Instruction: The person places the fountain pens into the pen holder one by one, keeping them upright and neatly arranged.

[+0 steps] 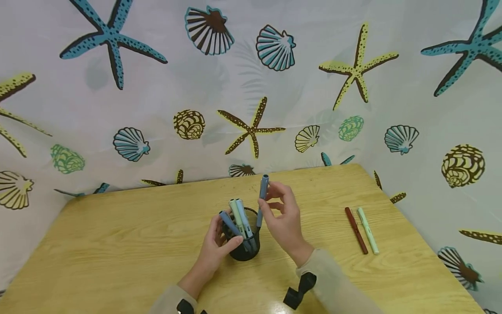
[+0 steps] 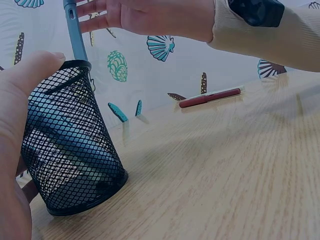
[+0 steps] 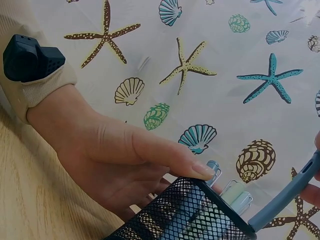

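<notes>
The blue pen [image 1: 263,192] is upright at the right rim of the mesh cup [image 1: 245,253], pinched by the right hand [image 1: 285,216]; it should be light, stiff and slick, best held mid-barrel; the left hand [image 1: 215,245] curls fingers round the mesh cup's left

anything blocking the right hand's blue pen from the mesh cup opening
Nothing visible: the blue pen has its lower end at the right rim of the mesh cup; pens inside lean toward the left hand.
</notes>
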### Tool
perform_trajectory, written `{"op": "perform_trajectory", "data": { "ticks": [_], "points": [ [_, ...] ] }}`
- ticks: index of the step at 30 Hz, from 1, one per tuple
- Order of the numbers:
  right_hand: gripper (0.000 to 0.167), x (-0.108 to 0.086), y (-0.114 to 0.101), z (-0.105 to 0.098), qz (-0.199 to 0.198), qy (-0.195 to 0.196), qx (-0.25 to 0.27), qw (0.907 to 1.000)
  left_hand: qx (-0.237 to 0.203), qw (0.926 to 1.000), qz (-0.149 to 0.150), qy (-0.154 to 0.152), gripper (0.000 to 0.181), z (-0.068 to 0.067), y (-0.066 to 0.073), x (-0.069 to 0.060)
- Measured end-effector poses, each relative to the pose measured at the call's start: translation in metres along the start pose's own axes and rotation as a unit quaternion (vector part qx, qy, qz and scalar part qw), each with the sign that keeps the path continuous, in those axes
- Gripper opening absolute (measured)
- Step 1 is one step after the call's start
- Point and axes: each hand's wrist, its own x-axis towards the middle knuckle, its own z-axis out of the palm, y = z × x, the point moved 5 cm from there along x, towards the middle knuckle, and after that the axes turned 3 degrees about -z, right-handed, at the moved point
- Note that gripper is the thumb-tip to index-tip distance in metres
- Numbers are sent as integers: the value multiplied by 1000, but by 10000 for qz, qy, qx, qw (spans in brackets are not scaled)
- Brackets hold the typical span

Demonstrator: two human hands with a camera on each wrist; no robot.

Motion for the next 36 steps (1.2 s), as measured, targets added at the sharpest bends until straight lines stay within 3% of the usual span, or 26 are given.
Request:
{"op": "perform_trajectory", "data": {
  "ticks": [9,19,27,36],
  "points": [
    [42,-8,3,8,97,-193,24,9998,-56,10000,27,3,65,0,-3,-2],
    [42,-17,10,14,407,-744,-213,9962,77,9999,-36,55,68,-1,-3,-1],
    [43,-22,13,13,451,-756,-308,9956,65,9999,-112,75,67,0,-5,-2],
    [38,-22,14,9,613,-703,-410,9948,67,9999,-3,107,65,0,-4,-2]
  ]
}}
